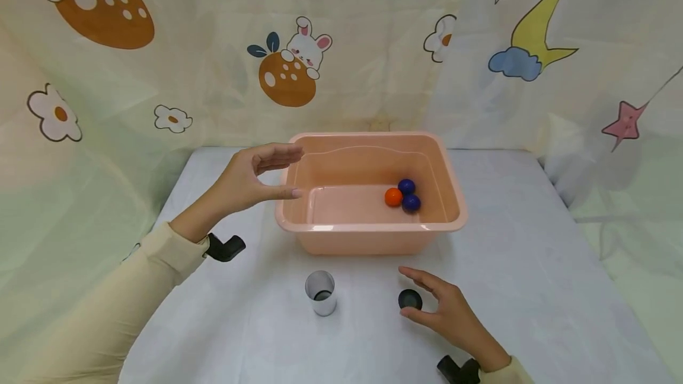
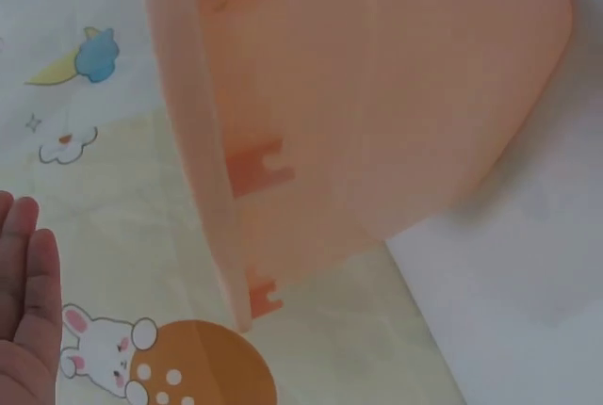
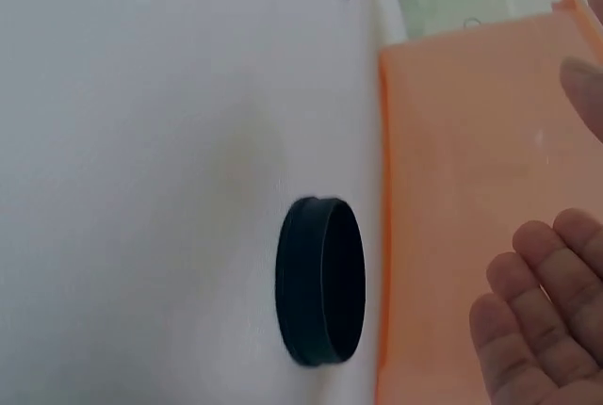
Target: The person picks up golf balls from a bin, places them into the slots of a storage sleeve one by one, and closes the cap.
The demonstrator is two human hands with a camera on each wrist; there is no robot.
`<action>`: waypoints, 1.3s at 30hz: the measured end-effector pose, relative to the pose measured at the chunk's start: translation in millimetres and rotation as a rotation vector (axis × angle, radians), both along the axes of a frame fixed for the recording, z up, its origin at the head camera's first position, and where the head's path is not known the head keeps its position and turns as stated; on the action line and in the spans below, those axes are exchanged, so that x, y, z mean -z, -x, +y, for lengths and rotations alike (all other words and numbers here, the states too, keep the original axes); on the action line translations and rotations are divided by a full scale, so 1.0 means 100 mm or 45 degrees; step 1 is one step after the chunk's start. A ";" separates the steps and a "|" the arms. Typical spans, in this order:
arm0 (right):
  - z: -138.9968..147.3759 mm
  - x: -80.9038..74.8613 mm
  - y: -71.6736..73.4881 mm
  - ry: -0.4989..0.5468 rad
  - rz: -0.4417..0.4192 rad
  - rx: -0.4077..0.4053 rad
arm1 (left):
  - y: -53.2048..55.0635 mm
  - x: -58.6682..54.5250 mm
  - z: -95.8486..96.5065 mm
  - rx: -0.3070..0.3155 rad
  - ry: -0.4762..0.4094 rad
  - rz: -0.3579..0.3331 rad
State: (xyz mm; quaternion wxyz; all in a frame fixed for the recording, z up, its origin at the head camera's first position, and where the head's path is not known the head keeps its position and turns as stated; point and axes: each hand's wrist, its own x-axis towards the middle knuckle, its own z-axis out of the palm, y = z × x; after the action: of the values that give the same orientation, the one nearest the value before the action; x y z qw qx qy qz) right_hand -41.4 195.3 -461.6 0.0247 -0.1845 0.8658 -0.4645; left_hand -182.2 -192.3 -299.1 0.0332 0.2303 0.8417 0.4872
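My left hand [image 1: 253, 179] is held up at the left rim of a pink plastic basin [image 1: 368, 242], fingers straight and thumb spread apart, holding nothing. In the left wrist view its fingers [image 2: 38, 292] lie beside the basin's outer wall [image 2: 377, 94]. Over a small round black cap [image 1: 409, 298] on the table hovers my right hand [image 1: 445, 313], thumb and fingers parted on either side of it. The right wrist view shows the cap [image 3: 320, 283] as a shallow ring-edged piece, apart from the extended fingers [image 3: 542, 301].
Two dark blue balls [image 1: 411, 203] and an orange ball [image 1: 393, 197] lie together in the basin's right part. A clear cup [image 1: 321, 294] with a dark bottom stands left of the cap. Behind the white-covered table [image 1: 256, 325] hangs a printed cloth [image 1: 373, 46].
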 end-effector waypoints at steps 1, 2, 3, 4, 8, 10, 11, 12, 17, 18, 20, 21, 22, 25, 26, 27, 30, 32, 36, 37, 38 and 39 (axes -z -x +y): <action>-0.01 0.00 0.01 0.032 0.000 -0.027 | 0.05 -0.02 0.03 0.023 -0.004 -0.005; -0.02 0.01 0.02 0.068 -0.005 -0.057 | 0.10 -0.04 0.06 0.046 -0.007 -0.009; -0.02 0.01 0.04 0.100 -0.013 -0.088 | 0.15 -0.06 0.09 0.074 -0.010 -0.008; -0.03 0.01 0.05 0.130 -0.021 -0.119 | 0.20 -0.07 0.12 0.098 -0.009 -0.001; -0.06 0.01 0.10 0.212 -0.109 -0.217 | 0.39 -0.11 0.27 0.179 -0.031 0.008; -0.08 0.01 0.12 0.231 -0.167 -0.249 | 0.50 -0.12 0.35 0.205 -0.043 0.006; -0.09 0.01 0.13 0.238 -0.195 -0.263 | 0.55 -0.13 0.40 0.216 -0.052 -0.001; -0.10 0.02 0.15 0.241 -0.222 -0.276 | 0.59 -0.12 0.44 0.228 -0.058 -0.006; -0.17 0.06 0.20 0.239 -0.299 -0.333 | 0.79 -0.11 0.64 0.288 -0.070 -0.034; -0.18 0.06 0.21 0.239 -0.312 -0.340 | 0.82 -0.11 0.68 0.299 -0.068 -0.039; -0.22 0.07 0.23 0.246 -0.330 -0.354 | 0.87 -0.11 0.77 0.324 -0.055 -0.056; -0.23 0.07 0.24 0.248 -0.335 -0.362 | 0.89 -0.12 0.82 0.336 -0.046 -0.067; -0.25 0.07 0.25 0.249 -0.340 -0.368 | 0.91 -0.12 0.87 0.354 -0.033 -0.078; -0.30 0.08 0.29 0.258 -0.330 -0.391 | 0.97 -0.11 1.03 0.411 0.003 -0.104; -0.31 0.09 0.30 0.261 -0.324 -0.398 | 0.99 -0.10 1.08 0.429 0.010 -0.114; -0.33 0.09 0.32 0.262 -0.315 -0.402 | 1.01 -0.09 1.14 0.446 0.014 -0.124; -0.37 0.10 0.36 0.273 -0.294 -0.416 | 1.08 -0.02 1.28 0.492 0.026 -0.161; -0.40 0.11 0.37 0.280 -0.306 -0.419 | 1.14 0.05 1.36 0.515 0.041 -0.186; -0.45 0.13 0.38 0.283 -0.381 -0.425 | 1.23 0.23 1.45 0.555 0.073 -0.241; -0.46 0.14 0.38 0.277 -0.402 -0.428 | 1.25 0.28 1.45 0.561 0.092 -0.262; -0.47 0.15 0.37 0.276 -0.425 -0.431 | 1.26 0.33 1.46 0.569 0.120 -0.279; -0.48 0.16 0.37 0.273 -0.447 -0.436 | 1.27 0.38 1.47 0.580 0.140 -0.299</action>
State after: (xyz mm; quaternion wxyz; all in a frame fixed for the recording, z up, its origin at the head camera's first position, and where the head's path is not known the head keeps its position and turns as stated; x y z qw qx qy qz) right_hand -77.9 146.9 -477.9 0.2331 -0.2463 0.7502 -0.5677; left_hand -309.2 -45.2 -337.3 0.2520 0.3538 0.7837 0.4440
